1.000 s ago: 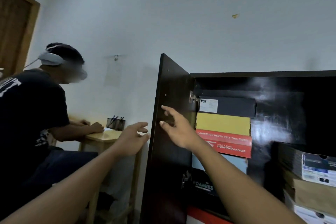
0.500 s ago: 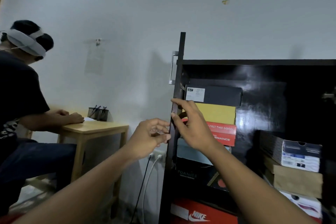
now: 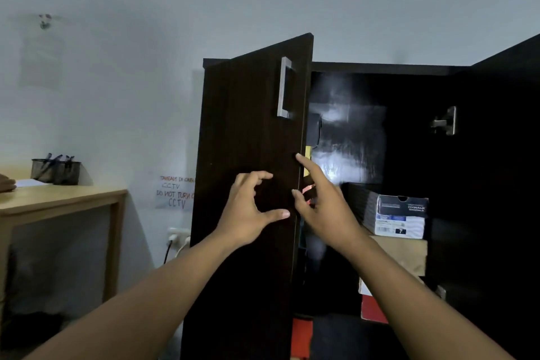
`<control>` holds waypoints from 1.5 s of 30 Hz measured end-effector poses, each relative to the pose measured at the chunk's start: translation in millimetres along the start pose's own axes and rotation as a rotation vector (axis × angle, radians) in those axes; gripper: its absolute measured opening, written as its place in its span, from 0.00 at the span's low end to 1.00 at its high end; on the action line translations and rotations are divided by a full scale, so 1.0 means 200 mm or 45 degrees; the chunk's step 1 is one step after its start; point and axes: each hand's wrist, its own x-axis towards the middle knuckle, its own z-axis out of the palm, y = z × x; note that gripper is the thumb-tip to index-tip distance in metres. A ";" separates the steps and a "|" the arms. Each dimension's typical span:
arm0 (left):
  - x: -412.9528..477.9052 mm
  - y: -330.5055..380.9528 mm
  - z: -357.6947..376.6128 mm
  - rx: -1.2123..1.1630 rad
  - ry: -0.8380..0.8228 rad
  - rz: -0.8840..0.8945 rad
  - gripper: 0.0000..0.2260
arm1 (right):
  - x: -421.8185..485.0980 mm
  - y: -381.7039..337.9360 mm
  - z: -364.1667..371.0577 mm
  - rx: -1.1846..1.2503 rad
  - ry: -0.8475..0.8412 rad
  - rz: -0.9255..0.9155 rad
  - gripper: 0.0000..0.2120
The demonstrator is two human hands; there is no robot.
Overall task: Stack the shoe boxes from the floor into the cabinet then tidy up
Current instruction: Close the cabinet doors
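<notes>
The dark cabinet (image 3: 380, 67) stands against the wall with its left door (image 3: 248, 131) swung partway closed, hiding the left stack of shoe boxes. My left hand (image 3: 248, 210) hovers at the door's outer face, fingers loosely curled, thumb out toward the edge. My right hand (image 3: 321, 202) is at the door's free edge, fingers spread and touching it. Inside on the right, a grey and white shoe box (image 3: 400, 213) sits on a brown box (image 3: 403, 254), with a white and red box (image 3: 371, 301) below. The right door (image 3: 508, 155) stands open.
A silver handle (image 3: 285, 88) is on the left door. A wooden desk (image 3: 61, 202) with a mesh pen holder (image 3: 55, 171) stands at the left; another person's hand (image 3: 5, 184) rests on it. A wall socket with plugs (image 3: 176, 238) sits low beside the cabinet.
The left door has swung from wide open toward closed, now covering the left stack of boxes. Both my hands followed its edge. The view turned right, leaving only the seated person's hand visible.
</notes>
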 end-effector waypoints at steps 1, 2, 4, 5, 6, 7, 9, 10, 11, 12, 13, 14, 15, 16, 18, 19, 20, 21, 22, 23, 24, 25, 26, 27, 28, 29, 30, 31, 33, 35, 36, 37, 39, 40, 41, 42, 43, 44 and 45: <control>0.02 -0.02 0.03 0.054 0.006 0.038 0.35 | -0.01 0.04 0.02 -0.010 0.004 0.000 0.32; 0.04 -0.04 0.05 0.124 0.001 0.068 0.36 | -0.01 0.09 0.04 -0.022 -0.004 0.001 0.32; 0.08 -0.08 0.08 0.271 -0.029 0.120 0.37 | -0.04 0.17 0.09 -0.054 -0.059 0.021 0.35; 0.09 -0.10 0.10 0.350 -0.049 0.150 0.38 | -0.05 0.21 0.12 -0.054 -0.084 0.040 0.37; 0.11 -0.12 0.10 0.454 -0.072 0.187 0.39 | -0.05 0.25 0.15 -0.022 -0.089 0.064 0.38; 0.12 -0.15 0.11 0.586 -0.102 0.226 0.41 | -0.05 0.29 0.18 0.033 -0.073 0.088 0.39; 0.16 -0.21 0.13 0.860 -0.177 0.275 0.44 | -0.04 0.36 0.23 0.086 -0.040 0.154 0.41; 0.18 -0.24 0.14 0.963 -0.228 0.270 0.45 | -0.03 0.40 0.26 0.061 -0.045 0.204 0.41; 0.20 -0.28 0.14 1.038 -0.287 0.241 0.46 | -0.02 0.44 0.28 0.022 -0.064 0.262 0.42; 0.22 -0.32 0.15 1.090 -0.342 0.201 0.46 | -0.01 0.49 0.30 -0.008 -0.086 0.318 0.43; 0.23 -0.36 0.16 1.133 -0.387 0.164 0.46 | 0.00 0.54 0.33 -0.018 -0.107 0.361 0.44; 0.23 -0.40 0.18 1.179 -0.415 0.145 0.46 | 0.01 0.60 0.35 -0.011 -0.124 0.392 0.45; 0.24 -0.44 0.20 1.232 -0.419 0.149 0.47 | 0.02 0.64 0.36 0.000 -0.135 0.403 0.45; 0.24 -0.48 0.21 1.283 -0.402 0.166 0.47 | 0.04 0.69 0.37 0.010 -0.139 0.393 0.45; 0.26 -0.53 0.22 1.340 -0.351 0.211 0.47 | 0.05 0.75 0.37 0.045 -0.146 0.339 0.44; 0.26 -0.55 0.23 1.359 -0.346 0.233 0.47 | 0.05 0.77 0.37 0.064 -0.151 0.315 0.43; 0.26 -0.55 0.22 1.376 -0.361 0.244 0.47 | 0.05 0.78 0.38 0.074 -0.155 0.308 0.43; 0.26 -0.55 0.22 1.383 -0.383 0.238 0.47 | 0.04 0.78 0.38 0.068 -0.155 0.315 0.43; 0.25 -0.55 0.22 1.369 -0.398 0.225 0.48 | 0.04 0.78 0.39 0.049 -0.157 0.335 0.44; 0.25 -0.54 0.22 1.330 -0.411 0.201 0.48 | 0.04 0.77 0.39 0.024 -0.182 0.364 0.45; 0.25 -0.52 0.22 1.275 -0.431 0.170 0.48 | 0.04 0.75 0.39 -0.014 -0.231 0.399 0.45; 0.24 -0.49 0.21 1.221 -0.464 0.140 0.48 | 0.03 0.73 0.37 -0.066 -0.289 0.429 0.44; 0.25 -0.45 0.20 1.181 -0.509 0.113 0.47 | 0.01 0.70 0.33 -0.130 -0.342 0.452 0.42; 0.25 -0.41 0.19 1.141 -0.567 0.084 0.47 | -0.01 0.66 0.28 -0.176 -0.364 0.462 0.39; 0.25 -0.36 0.18 1.085 -0.639 0.041 0.46 | -0.05 0.60 0.20 -0.194 -0.350 0.469 0.36; 0.25 -0.31 0.18 1.005 -0.707 -0.006 0.46 | -0.10 0.54 0.11 -0.180 -0.300 0.470 0.34; 0.24 -0.24 0.18 0.909 -0.757 -0.036 0.45 | -0.18 0.48 0.00 -0.146 -0.212 0.475 0.32; 0.23 -0.17 0.20 0.814 -0.781 -0.039 0.44 | -0.28 0.41 -0.12 -0.109 -0.101 0.475 0.30; 0.18 0.01 0.27 0.651 -0.768 0.040 0.42 | -0.54 0.27 -0.37 -0.092 0.130 0.457 0.25; 0.14 0.24 0.36 0.538 -0.714 0.208 0.40 | -0.81 0.12 -0.61 -0.117 0.359 0.424 0.21; 0.12 0.36 0.40 0.507 -0.686 0.303 0.39 | -0.92 0.05 -0.72 -0.136 0.454 0.417 0.20; 0.10 0.49 0.45 0.490 -0.655 0.403 0.37 | -1.02 -0.01 -0.81 -0.157 0.526 0.416 0.19; 0.05 0.76 0.53 0.447 -0.582 0.576 0.34 | -1.15 -0.11 -0.99 -0.204 0.621 0.432 0.16; 0.03 0.89 0.57 0.402 -0.548 0.643 0.33 | -1.19 -0.12 -1.06 -0.246 0.664 0.435 0.15; 0.00 1.01 0.62 0.353 -0.522 0.704 0.32 | -1.21 -0.13 -1.13 -0.296 0.708 0.439 0.14; -0.02 1.12 0.66 0.315 -0.500 0.765 0.31 | -1.23 -0.11 -1.19 -0.334 0.748 0.452 0.13; -0.05 1.21 0.70 0.301 -0.486 0.827 0.31 | -1.25 -0.09 -1.25 -0.347 0.770 0.482 0.13; -0.07 1.29 0.74 0.311 -0.483 0.884 0.31 | -1.26 -0.06 -1.29 -0.331 0.769 0.533 0.14; -0.09 1.36 0.77 0.341 -0.489 0.935 0.32 | -1.27 -0.03 -1.32 -0.277 0.742 0.597 0.15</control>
